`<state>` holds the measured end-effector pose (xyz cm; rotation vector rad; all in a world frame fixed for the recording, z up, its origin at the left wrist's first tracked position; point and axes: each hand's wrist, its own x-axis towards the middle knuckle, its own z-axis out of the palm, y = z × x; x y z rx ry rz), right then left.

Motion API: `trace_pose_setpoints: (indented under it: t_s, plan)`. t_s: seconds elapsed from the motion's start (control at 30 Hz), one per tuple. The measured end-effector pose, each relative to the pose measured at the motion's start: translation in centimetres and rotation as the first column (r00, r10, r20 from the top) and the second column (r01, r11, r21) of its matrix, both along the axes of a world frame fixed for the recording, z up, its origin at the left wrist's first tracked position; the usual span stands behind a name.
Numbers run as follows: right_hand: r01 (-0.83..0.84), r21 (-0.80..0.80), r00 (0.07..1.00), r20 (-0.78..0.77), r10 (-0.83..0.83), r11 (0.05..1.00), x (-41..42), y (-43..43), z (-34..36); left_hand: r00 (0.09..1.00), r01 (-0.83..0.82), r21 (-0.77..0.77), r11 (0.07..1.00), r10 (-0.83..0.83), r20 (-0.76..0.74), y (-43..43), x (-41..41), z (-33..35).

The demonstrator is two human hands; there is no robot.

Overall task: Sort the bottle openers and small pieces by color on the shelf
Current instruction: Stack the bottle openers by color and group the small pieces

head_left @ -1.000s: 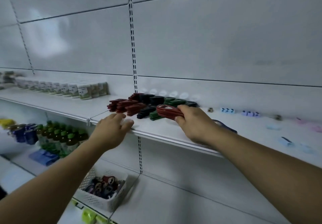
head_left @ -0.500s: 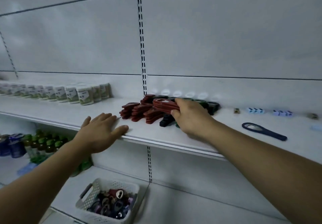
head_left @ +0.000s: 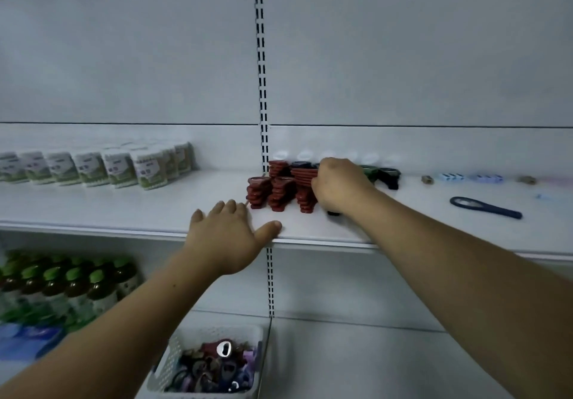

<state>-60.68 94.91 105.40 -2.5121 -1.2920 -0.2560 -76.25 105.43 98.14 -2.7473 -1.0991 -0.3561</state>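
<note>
A few red bottle openers [head_left: 303,172] are pinched in the curled fingers of the right hand [head_left: 339,189] and held above the red stacks [head_left: 269,193], likely so that reds are kept together. The left hand [head_left: 231,234] is laid flat and empty on the front edge of the shelf [head_left: 124,209], probably for steadiness. A blue opener [head_left: 485,208] is left apart toward the right; small pieces [head_left: 451,177] are lined along the back edge. White panels [head_left: 403,57] are seen behind.
</note>
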Motion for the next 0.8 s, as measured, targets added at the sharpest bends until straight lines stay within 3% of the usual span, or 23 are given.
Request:
trace_pose_setpoints:
  t_s: [0.3,0.8]
  plan:
    - [0.078,-0.034,0.997,0.011,-0.078,0.996,-0.4,1.0,0.1,1.0,0.004,-0.01,1.0,-0.003,0.018,0.0,-0.1,-0.1]
    - [0.132,0.275,0.987,0.05,-0.152,0.952,5.0,-5.5,-1.4,0.999,-0.033,-0.054,0.998,0.034,0.016,-0.3,0.1,0.1]
